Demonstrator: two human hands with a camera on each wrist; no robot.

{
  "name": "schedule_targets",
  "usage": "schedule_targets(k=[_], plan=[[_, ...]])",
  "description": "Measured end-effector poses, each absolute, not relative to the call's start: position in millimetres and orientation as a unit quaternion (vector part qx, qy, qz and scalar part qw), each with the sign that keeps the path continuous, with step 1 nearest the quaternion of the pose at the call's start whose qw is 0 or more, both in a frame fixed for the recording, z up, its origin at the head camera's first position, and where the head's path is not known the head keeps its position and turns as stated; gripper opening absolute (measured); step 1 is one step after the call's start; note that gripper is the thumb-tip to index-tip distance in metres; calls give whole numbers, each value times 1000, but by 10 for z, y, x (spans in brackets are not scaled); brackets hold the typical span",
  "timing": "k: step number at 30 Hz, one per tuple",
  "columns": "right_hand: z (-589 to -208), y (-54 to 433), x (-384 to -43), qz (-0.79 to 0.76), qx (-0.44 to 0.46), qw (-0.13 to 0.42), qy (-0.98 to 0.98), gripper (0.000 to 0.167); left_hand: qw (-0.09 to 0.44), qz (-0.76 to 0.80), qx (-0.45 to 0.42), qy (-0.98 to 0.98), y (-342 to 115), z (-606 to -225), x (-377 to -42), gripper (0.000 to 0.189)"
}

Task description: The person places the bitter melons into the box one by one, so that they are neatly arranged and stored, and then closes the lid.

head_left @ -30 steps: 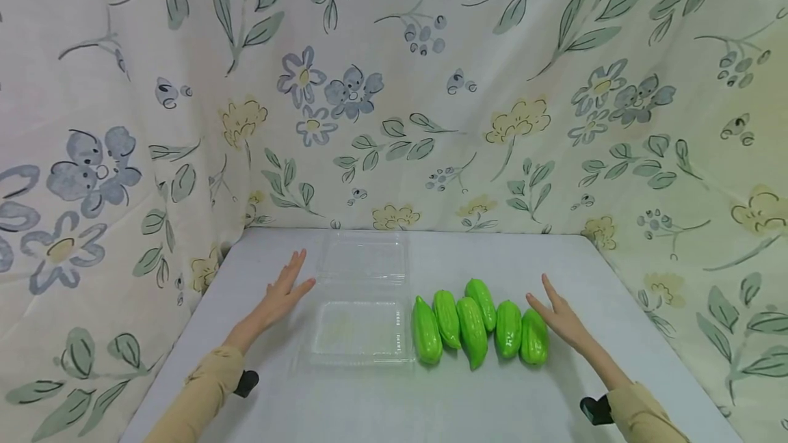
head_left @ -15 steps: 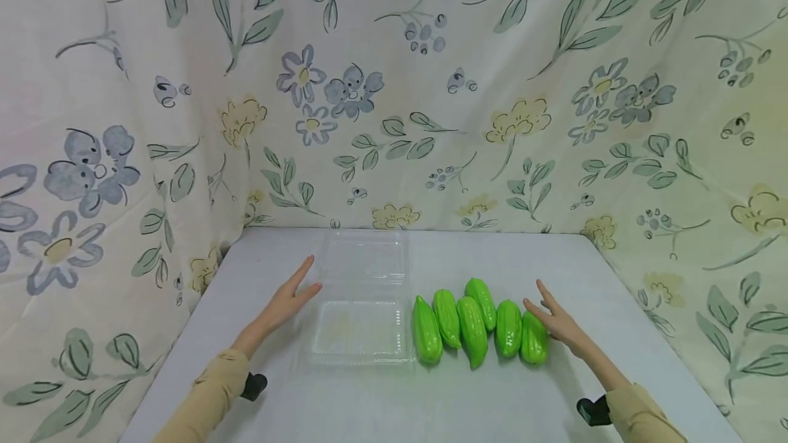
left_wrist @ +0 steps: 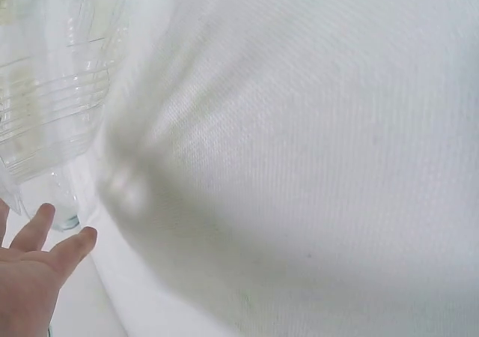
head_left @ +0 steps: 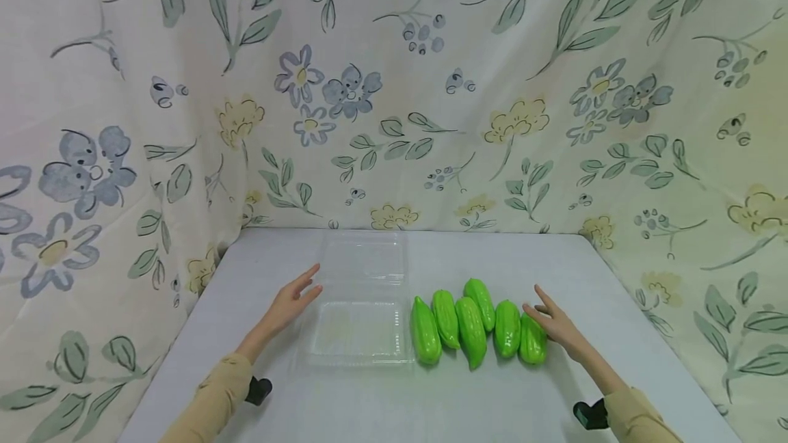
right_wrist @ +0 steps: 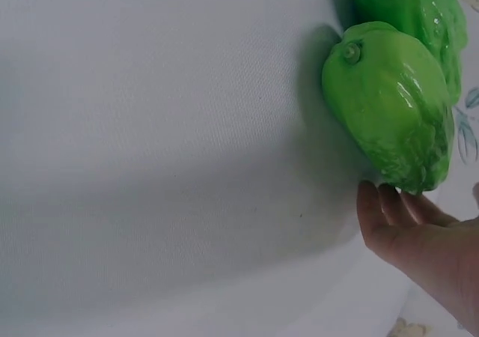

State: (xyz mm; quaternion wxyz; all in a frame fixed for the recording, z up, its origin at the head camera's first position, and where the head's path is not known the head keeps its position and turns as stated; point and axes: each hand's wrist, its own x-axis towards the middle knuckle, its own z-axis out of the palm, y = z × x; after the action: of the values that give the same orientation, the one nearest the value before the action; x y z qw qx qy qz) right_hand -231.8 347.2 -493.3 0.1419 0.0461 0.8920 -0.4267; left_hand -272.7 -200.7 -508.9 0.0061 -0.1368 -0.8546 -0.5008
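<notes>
Several glossy green gourds, ridged and tapering, lie in a row on the white table, the rightmost green gourd (head_left: 533,340) nearest my right hand (head_left: 557,328). That hand's fingers are spread and loosely bent; in the right wrist view the fingertips reach the tapered end of the gourd (right_wrist: 389,101), and whether they touch is hard to tell. To the left, a clear plastic clamshell box (head_left: 360,362) lies unfolded, its lid (head_left: 364,258) toward the back. My left hand (head_left: 288,305) hovers beside the box's left edge, fingers extended, holding nothing.
The white table (head_left: 480,402) ends at the back against a floral curtain (head_left: 418,87), which also hangs at both sides. The leftmost gourd (head_left: 426,333) lies against or very near the box's right edge. Dark wrist cameras (head_left: 258,390) sit under both sleeves.
My left hand has moved right and slightly forward toward the box, its fingers drawing closer together. My right hand has shifted slightly left and lower, over the rightmost gourd. Gourds and box stay put.
</notes>
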Motion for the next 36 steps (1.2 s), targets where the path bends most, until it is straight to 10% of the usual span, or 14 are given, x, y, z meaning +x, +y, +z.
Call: schedule_targets(k=[36], plan=[[-4997,3511,-2295,-432,100,136,886,75,41,-558,-114,-821,-1880,-5243,-2739,48]])
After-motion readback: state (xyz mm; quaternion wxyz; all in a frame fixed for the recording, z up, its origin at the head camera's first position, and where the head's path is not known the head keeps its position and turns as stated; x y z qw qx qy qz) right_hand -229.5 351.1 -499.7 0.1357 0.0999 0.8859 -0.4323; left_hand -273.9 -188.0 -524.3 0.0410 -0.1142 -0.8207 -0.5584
